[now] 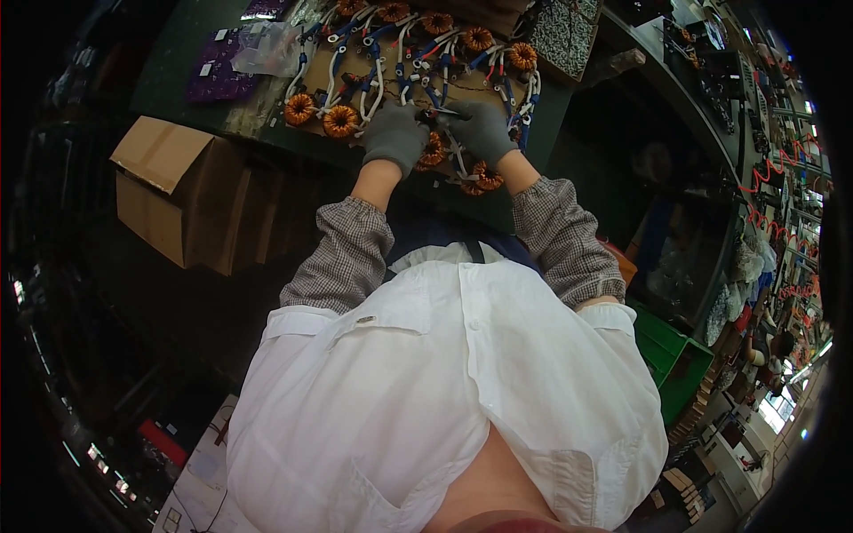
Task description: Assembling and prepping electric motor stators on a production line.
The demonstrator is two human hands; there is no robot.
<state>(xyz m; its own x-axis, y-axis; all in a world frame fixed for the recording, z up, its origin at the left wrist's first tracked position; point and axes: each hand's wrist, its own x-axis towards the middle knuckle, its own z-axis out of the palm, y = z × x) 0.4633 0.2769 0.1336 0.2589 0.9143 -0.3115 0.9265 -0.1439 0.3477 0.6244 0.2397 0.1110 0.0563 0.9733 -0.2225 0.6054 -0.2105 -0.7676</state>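
Note:
Both my hands wear grey gloves and work close together over the near edge of a dark green table (182,80). My left hand (393,138) is closed, its fingertips at a small dark piece (430,115) between the hands. My right hand (484,131) is closed too, at the other end of that dark piece, with a thin dark tip showing by its fingers. What each hand grips is too small to name. Just below the fingers lies a copper-wound ring coil (432,151) with white-sleeved leads. Another ring coil (487,176) hangs near the table edge below my right hand.
Several ring coils (340,121) with blue and white leads cover cardboard on the table. Purple circuit boards (218,75) and a clear plastic bag (267,49) lie left. A cardboard box (151,200) stands lower left, a green crate (662,355) lower right. A speckled grey block (560,35) sits far right.

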